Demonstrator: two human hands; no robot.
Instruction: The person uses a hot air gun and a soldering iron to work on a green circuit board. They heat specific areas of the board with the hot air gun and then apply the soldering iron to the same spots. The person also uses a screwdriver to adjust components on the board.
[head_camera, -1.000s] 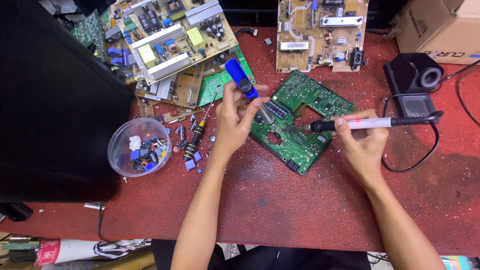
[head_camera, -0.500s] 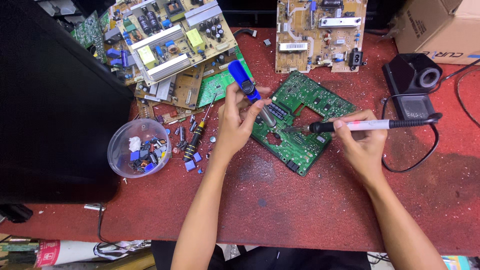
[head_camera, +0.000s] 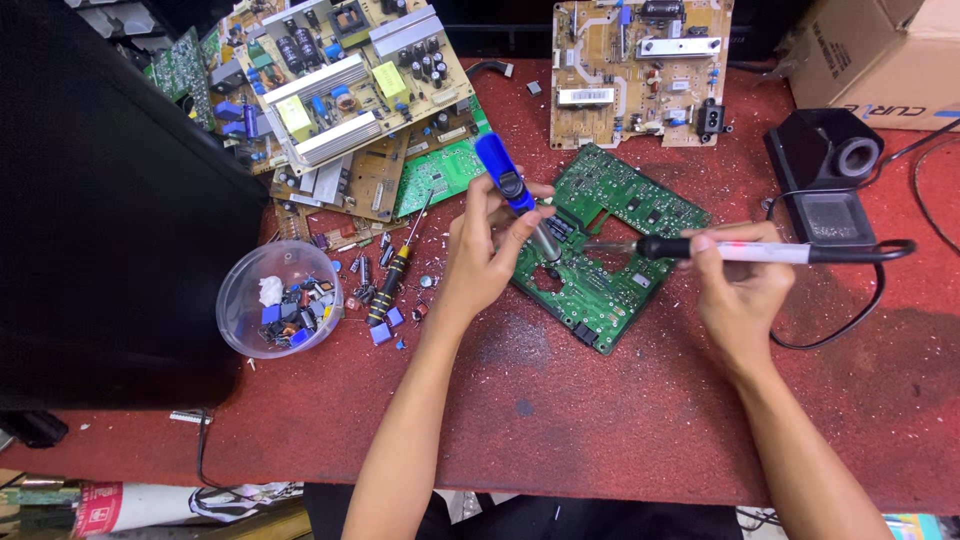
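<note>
With the left hand (head_camera: 480, 262) gripping the blue desoldering pump (head_camera: 515, 195) and the right hand (head_camera: 738, 285) holding the soldering iron (head_camera: 740, 250), both tips should meet steadily at one joint on the green circuit board (head_camera: 610, 250) lying mid-desk (head_camera: 560, 420).

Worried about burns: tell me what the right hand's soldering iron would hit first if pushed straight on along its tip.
The right hand aims the soldering iron leftward; likely the blue pump's metal tip in the left hand, above the green board. Depth is unclear.
</note>
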